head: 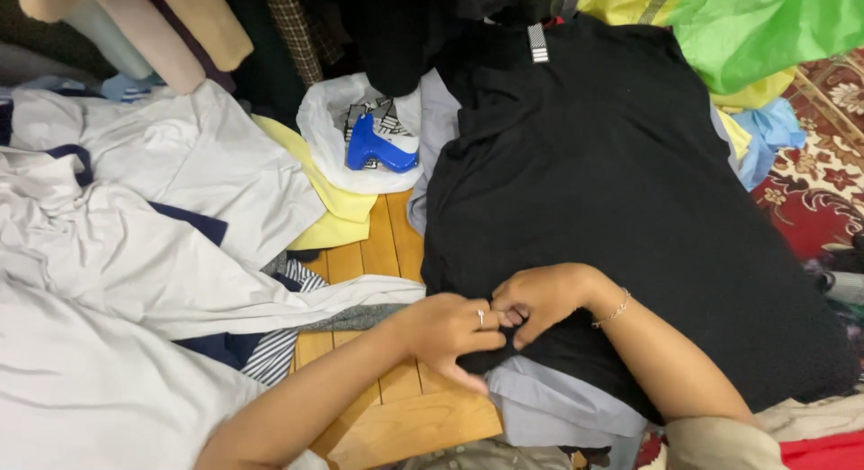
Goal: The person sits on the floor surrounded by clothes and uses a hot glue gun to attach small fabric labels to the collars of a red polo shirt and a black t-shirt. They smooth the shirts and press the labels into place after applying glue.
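Blue tagging gun point(378, 148) beyond black garment point(612, 182), white cloths point(135, 245) alongside.

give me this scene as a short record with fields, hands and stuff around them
left hand: left hand pinches the hem of the black garment
right hand: right hand grips the same hem, fingers touching the left
under garment: pale blue cloth
surface: wooden table
nearby: blue tagging gun on white bag; white fabric at left

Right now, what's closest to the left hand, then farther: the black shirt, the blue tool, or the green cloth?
From the left hand:
1. Black shirt, pinched at its hem.
2. Blue tool, up ahead on the white bag.
3. Green cloth, far top right corner.
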